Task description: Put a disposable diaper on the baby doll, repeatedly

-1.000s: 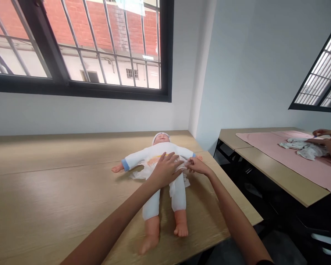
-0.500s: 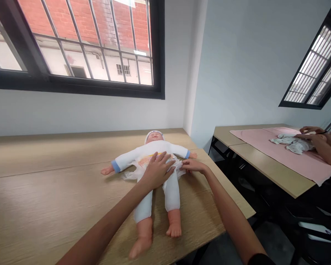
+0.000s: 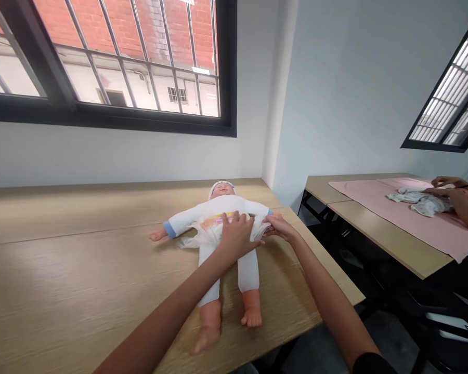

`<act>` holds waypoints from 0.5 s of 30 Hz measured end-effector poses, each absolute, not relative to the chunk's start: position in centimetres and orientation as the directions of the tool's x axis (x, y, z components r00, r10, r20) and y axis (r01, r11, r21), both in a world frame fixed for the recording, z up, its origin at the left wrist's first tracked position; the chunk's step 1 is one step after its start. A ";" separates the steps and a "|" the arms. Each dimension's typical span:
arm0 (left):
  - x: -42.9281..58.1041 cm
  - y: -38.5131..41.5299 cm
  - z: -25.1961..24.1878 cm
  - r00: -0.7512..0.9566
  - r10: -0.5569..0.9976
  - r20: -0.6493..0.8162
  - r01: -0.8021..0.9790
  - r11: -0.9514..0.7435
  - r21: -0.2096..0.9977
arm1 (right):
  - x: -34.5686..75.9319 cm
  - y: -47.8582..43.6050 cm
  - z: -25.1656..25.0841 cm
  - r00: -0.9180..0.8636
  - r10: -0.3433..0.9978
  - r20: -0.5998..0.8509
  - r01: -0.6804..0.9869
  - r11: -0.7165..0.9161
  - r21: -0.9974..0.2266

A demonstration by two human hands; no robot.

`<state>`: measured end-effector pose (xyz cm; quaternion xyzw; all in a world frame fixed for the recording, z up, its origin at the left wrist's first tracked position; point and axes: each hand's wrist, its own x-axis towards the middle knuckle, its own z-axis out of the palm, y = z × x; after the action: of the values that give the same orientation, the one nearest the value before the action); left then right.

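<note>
A baby doll (image 3: 228, 203) in a white suit with blue cuffs lies on its back on the wooden table (image 3: 81, 280), its head toward the wall and its bare feet toward me. Around its hips is a white diaper (image 3: 208, 223) with a coloured print on the front. My left hand (image 3: 237, 236) rests over the diaper's front with its fingers spread. At the doll's hip on the right, my right hand (image 3: 281, 227) pinches the diaper's side edge. The diaper's other side flares out loose on the table. My left hand hides part of the diaper's front.
To the right stands a second table (image 3: 398, 249) with a pink cloth (image 3: 378, 205) on it. Another person's hands (image 3: 454, 189) work there at patterned white baby clothing (image 3: 425, 202). A wall and a barred window (image 3: 140, 62) rise behind my table.
My right hand has drawn the diaper's side edge slightly up and outward. My left hand has shifted a little on the diaper, its fingers more bent. The view has turned slightly.
</note>
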<state>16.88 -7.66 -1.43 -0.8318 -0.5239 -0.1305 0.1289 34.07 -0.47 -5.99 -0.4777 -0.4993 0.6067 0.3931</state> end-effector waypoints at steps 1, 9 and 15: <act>17.7 -7.6 -1.4 0.389 0.858 0.336 0.920 -0.379 -0.098 | 34.0 -0.6 -5.8 -0.230 0.952 -0.202 -0.026 -0.213 -0.977; 18.8 -5.8 -1.7 0.427 0.854 0.298 0.904 -0.401 -0.146 | 34.2 -1.0 -5.0 -0.339 0.929 -0.146 -0.137 -0.202 -0.970; 17.5 -5.2 -2.0 0.406 0.839 0.363 0.913 -0.388 -0.125 | 35.2 -0.6 -5.7 -0.391 0.909 -0.144 -0.031 -0.170 -0.985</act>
<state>17.55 -5.21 -2.02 -0.8242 -0.5315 -0.1209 0.1538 35.15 -0.57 -5.68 -0.4137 -0.5308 0.6431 0.3653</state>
